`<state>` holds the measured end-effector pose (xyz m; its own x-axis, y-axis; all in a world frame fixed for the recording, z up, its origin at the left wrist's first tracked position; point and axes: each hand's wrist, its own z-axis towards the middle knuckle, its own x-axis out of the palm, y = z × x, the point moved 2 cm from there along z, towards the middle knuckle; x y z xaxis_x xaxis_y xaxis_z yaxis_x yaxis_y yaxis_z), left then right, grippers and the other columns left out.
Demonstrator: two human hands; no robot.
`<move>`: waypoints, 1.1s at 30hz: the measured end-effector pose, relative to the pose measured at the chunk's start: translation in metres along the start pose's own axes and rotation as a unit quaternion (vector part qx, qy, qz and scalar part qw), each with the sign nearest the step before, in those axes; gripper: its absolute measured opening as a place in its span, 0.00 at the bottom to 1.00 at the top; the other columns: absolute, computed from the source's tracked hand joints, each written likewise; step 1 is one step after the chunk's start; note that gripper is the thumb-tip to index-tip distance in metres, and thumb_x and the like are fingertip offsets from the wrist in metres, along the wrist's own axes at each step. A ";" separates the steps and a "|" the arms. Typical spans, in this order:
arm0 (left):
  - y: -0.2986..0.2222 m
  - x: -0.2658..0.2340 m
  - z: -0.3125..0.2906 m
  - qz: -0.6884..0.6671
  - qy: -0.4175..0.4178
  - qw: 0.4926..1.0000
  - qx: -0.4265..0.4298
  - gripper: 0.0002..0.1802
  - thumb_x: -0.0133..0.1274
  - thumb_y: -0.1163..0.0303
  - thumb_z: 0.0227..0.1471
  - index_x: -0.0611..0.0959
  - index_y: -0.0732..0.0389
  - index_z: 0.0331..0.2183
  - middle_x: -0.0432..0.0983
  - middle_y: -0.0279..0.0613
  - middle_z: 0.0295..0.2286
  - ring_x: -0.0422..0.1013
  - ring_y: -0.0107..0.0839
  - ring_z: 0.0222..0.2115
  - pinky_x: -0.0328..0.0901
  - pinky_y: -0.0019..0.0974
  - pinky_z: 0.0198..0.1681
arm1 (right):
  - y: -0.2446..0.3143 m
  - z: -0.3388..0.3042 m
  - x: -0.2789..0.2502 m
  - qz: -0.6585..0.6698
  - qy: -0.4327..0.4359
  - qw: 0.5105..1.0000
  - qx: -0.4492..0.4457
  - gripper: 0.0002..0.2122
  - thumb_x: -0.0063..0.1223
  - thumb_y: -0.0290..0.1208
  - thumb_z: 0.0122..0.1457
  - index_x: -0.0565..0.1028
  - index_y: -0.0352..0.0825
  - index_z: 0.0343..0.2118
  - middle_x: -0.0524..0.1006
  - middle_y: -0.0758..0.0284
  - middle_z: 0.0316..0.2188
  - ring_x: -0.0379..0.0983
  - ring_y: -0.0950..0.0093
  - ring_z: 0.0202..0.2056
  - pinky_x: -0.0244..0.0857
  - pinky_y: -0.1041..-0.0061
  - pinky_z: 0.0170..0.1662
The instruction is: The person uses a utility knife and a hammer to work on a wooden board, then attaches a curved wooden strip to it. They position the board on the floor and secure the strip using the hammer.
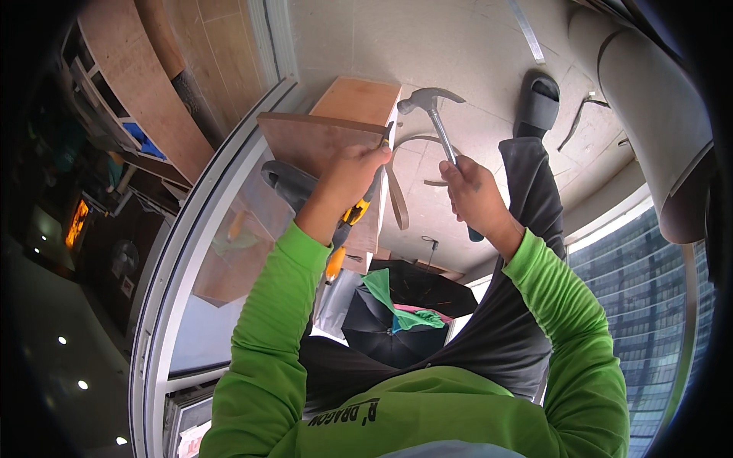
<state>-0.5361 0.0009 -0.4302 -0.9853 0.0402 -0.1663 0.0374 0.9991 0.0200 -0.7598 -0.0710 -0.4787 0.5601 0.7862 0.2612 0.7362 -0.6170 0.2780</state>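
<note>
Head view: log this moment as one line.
left hand: beside brown board, grip partly hidden | right hand: closed around handle of claw hammer | dark slipper: on right foot

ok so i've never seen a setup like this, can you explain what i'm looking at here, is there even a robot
No robot here: these are a person's own bare hands, with bright green sleeves coming up from the bottom. The single picture comes from the left of two cameras worn on the head, looking down; its wide lens bends straight edges. The right hand grips a claw hammer. The left hand is at the edge of a wooden piece, closed around something slim, dark and yellow that I can't make out fully. On the light tiled floor lies a curled brown strip, and nearer the body is what looks like an open black umbrella.
</note>
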 end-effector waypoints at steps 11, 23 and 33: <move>0.001 0.002 -0.002 -0.020 -0.012 1.000 0.003 0.28 0.54 0.49 0.58 0.83 0.70 0.30 0.70 0.37 0.20 0.65 0.26 0.23 0.63 0.36 0.30 | -0.007 -0.005 0.004 -0.002 -0.018 1.000 0.006 0.18 0.45 0.41 0.71 0.71 0.28 0.31 0.70 0.58 0.15 0.70 0.64 0.17 0.66 0.65 0.26; 0.011 0.009 0.003 -0.043 -0.047 0.997 0.038 0.27 0.54 0.51 0.59 0.80 0.69 0.24 0.69 0.39 0.15 0.65 0.27 0.18 0.62 0.38 0.24 | 0.005 -0.014 0.004 0.076 -0.024 0.996 0.027 0.17 0.47 0.44 0.71 0.70 0.34 0.31 0.66 0.73 0.16 0.64 0.83 0.15 0.61 0.80 0.16; 0.011 0.006 0.003 -0.021 -0.034 0.999 0.035 0.29 0.54 0.48 0.57 0.82 0.70 0.26 0.72 0.45 0.16 0.69 0.33 0.20 0.64 0.41 0.27 | 0.004 -0.013 0.007 0.037 -0.007 0.999 0.034 0.16 0.47 0.43 0.71 0.70 0.34 0.31 0.66 0.72 0.16 0.64 0.82 0.14 0.61 0.79 0.16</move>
<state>-0.5411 0.0122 -0.4343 -0.9726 -0.0040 -0.2323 0.0097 0.9983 -0.0577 -0.7579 -0.0684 -0.4633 0.6183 0.7396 0.2661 0.7170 -0.6694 0.1946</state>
